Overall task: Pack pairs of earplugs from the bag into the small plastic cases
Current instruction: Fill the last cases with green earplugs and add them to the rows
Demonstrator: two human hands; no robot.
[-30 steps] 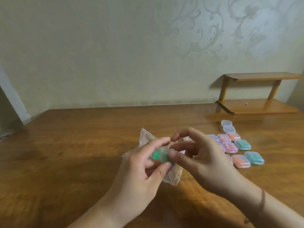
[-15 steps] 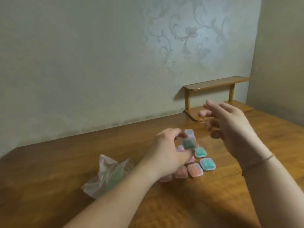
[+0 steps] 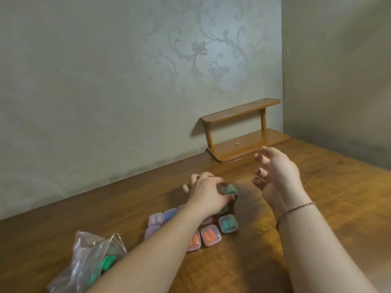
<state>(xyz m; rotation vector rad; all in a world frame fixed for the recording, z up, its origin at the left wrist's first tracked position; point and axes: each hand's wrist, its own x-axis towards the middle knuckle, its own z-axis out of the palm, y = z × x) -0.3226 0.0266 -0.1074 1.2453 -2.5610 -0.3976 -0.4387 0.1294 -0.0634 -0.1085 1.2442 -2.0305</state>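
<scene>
Now, at the near left of the table (image 3: 317, 208), the bag (image 3: 88, 259) lies unheld, with green earplugs (image 3: 105, 262) seen through the plastic. One second ago it was kept between both hands, where a green case was being closed; it has since been let go and is left at the near left.

Further right, filled cases (image 3: 210, 235) are set in rows: pale purple and blue at the left, orange in the middle, green at the right. Part of the group is hidden by the left forearm.

Beyond the rows, the green case (image 3: 229, 189) is pinched by the left hand (image 3: 208, 193), thumb and fingers curled round it, at the far end of the group. Half a second ago it was carried higher, above the rows; it has been brought lower and farther. Whether it touches the table yet cannot be told. One more pair is judged packed, and the setting-down appears nearly finished.

At the right, the right hand (image 3: 275, 176) is held in the air, fingers loosely bent, nothing gripped. It was open half a second ago as well, and has been lowered slightly.

At the far right, a shelf (image 3: 243, 132) stands against the wall.
</scene>
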